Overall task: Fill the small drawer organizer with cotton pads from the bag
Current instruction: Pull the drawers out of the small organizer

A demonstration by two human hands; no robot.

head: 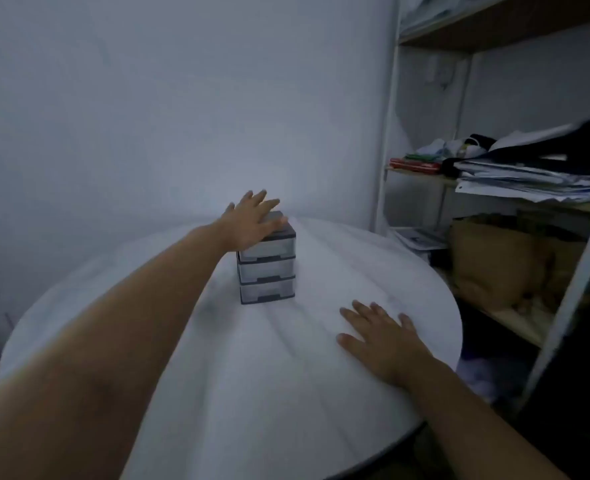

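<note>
Left hand [252,221] atop drawer organizer [267,268], fingers spread

A round white counter [286,393] fills the lower middle of the frame. At right stands a shelf [387,133] holding stacked papers [528,183], folded clothes [435,152] and brown bags [494,261]. A bare wall [165,98] spans the upper left.

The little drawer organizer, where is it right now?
The drawer organizer stands mid-table in the head view, under the left hand, beyond the right hand.
</note>
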